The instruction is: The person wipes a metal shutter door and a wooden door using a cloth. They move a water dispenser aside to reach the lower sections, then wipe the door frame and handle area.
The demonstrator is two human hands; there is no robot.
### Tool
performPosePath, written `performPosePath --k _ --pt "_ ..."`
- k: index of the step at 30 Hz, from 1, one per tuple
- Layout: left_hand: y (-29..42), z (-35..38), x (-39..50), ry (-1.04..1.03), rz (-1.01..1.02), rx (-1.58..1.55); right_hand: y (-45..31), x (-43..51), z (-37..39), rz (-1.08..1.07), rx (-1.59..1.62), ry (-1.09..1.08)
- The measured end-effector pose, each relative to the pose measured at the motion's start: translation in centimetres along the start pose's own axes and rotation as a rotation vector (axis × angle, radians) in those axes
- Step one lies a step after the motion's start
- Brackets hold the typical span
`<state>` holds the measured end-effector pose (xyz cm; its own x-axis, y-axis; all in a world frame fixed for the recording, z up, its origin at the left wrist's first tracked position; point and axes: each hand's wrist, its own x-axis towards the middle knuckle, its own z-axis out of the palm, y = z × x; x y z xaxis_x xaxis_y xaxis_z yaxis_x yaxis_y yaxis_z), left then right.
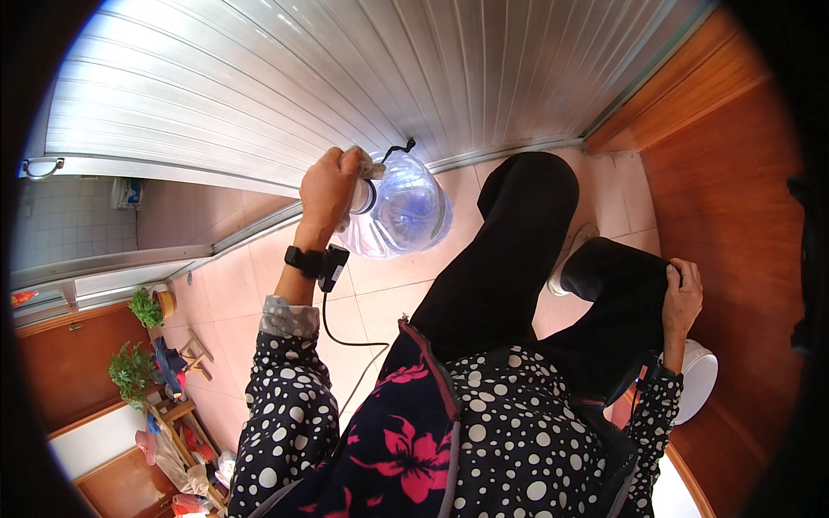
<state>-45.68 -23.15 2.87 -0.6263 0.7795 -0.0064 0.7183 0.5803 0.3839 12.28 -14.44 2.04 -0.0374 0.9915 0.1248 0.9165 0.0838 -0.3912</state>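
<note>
My left hand (329, 188) is closed around a bunched greyish cloth (366, 163) at the neck of a large clear blue-tinted plastic water bottle (408, 210). The bottle's neck points toward my palm, and its wide body is over the pink tiled floor (324, 324). Whether my fingers also grip the neck itself is hidden. A black cord (398, 150) shows beside the bottle, against the ribbed panel. My right hand (683, 298) rests on my bent knee in black trousers (622, 265), fingers curled over it and holding nothing visible.
A ribbed metal door panel (324, 78) stands in front, with a handle (44, 168) at left. Brown wood panelling (725, 226) and a white round container (696, 382) are at right. Potted plants (133, 372), a small wooden stool (195, 355) and a cluttered shelf (175, 411) stand left.
</note>
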Motion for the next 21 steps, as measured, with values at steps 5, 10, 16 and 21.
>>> performPosePath --k 5,10,16,21 --pt "-3.9 1.7 2.7 -0.113 -0.233 -0.528 0.2 0.0 0.0 0.016 0.022 -0.013" --pt "-7.8 2.2 0.3 0.048 -0.234 -0.391 0.2 -0.2 0.0 0.001 -0.021 -0.005" --pt "-6.0 -1.5 -6.5 -0.019 -0.249 -0.9 0.2 -0.2 -0.1 -0.015 -0.02 -0.006" --pt "-1.6 -4.2 -7.1 -0.243 0.15 -0.445 -0.2 -0.1 -0.2 -0.027 -0.04 -0.011"
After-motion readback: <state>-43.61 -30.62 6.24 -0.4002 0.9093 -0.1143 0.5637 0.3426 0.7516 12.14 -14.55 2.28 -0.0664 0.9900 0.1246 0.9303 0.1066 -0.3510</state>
